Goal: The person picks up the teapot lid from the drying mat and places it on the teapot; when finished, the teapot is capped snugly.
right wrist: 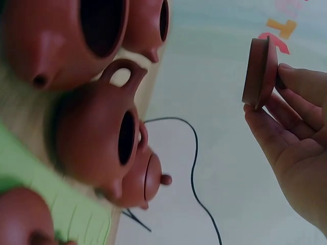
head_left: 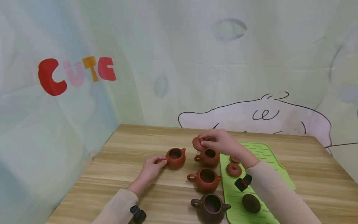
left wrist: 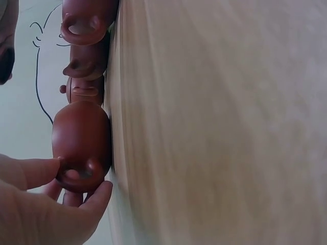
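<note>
Near the middle of my head view, the left hand [head_left: 152, 169] pinches a pot [head_left: 176, 162]; right of it, I see the right hand [head_left: 221, 143] holding a lid [head_left: 197, 144] by its knob. Below that, three open pots [head_left: 208, 187] run down the counter [head_left: 165, 193] beside a green mat [head_left: 261, 150] bearing more lids [head_left: 234, 170]. Upper left, letters [head_left: 77, 82] spell CUTE.

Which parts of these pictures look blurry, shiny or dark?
Left wrist: the tabletop is blurred, the held teapot has a soft sheen; right wrist: the lower-left lid looks soft, an uncovered teapot is dark inside; head: fairly even light.
</note>
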Demonstrator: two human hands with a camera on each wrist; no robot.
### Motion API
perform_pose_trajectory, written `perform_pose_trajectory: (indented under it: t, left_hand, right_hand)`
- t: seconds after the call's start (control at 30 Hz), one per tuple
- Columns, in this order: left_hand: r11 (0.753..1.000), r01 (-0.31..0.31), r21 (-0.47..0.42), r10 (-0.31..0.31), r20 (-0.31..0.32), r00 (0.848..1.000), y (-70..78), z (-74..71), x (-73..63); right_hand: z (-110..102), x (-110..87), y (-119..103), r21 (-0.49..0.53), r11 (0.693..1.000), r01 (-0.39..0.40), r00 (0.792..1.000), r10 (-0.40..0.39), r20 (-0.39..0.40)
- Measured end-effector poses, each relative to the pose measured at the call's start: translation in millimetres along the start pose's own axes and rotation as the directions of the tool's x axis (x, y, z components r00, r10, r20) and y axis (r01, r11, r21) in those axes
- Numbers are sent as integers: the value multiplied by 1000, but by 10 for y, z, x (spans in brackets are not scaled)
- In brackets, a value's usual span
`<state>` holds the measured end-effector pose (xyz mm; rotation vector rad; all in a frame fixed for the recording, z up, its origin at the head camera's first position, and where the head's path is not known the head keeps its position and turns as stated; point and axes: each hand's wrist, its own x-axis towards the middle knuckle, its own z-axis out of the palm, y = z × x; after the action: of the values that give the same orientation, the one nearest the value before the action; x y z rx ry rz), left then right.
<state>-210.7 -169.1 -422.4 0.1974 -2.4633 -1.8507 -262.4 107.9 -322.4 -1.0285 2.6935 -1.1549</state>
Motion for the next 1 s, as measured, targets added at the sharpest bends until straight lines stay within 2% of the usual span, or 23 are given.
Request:
perform_pose_trajectory:
  t: [0.13, 0.27, 0.33, 0.43, 0.57, 0.77, 1.0]
  left_hand:
    - [1000, -3, 5, 3, 3, 1000, -1, 11, 5]
    - [1000, -6, 6, 6, 1, 1000, -2, 12, 5]
    - [1000, -7, 5, 7, 1, 1000, -3, 11, 4]
    - [1000, -7, 4, 7, 1, 1000, -6, 9, 4]
    - [1000, -5, 6, 5, 2, 1000, -6, 9, 4]
    - [1000, -3, -7, 3, 1, 1000, -5, 10, 6]
    - [1000, -11, -3, 11, -3, 1000, -7, 13, 9]
  right_hand:
    - [75, 139, -69, 13, 1000, 14, 1000, -14, 18]
    - [157, 272, -132, 122, 992, -34, 998, 27, 60]
    - [205, 338, -147, 132, 989, -64, 996, 55, 71]
    - [286, 442, -156, 74, 994, -83, 995, 79, 59]
    - [403, 570, -135, 18, 997, -73, 995, 72, 65]
    - [556, 686, -120, 6, 997, -74, 994, 73, 86]
    - [719, 761, -105, 10, 993, -121, 985, 119, 122]
